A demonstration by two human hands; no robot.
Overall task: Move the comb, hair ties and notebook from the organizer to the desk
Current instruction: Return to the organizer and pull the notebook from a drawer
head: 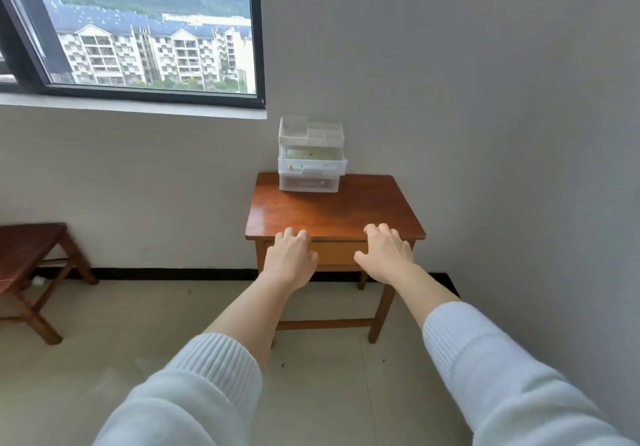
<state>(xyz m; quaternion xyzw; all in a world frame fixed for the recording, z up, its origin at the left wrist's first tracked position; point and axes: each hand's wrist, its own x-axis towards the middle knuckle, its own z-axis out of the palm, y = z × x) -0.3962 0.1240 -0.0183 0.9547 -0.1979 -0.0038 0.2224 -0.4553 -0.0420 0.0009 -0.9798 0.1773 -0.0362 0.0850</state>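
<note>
A white plastic organizer with an open top tray and two drawers stands at the back of a small brown wooden desk, against the wall. Its upper drawer is pulled partly out and shows a pale green notebook lying flat inside. The comb and hair ties cannot be made out; something dark shows faintly through the lower drawer. My left hand and my right hand reach forward with fingers spread, fingertips resting at the desk's front edge. Both hands hold nothing.
The desk sits in a corner, with a white wall on the right and behind it. A window is up left. A dark wooden stool stands on the tiled floor at the far left.
</note>
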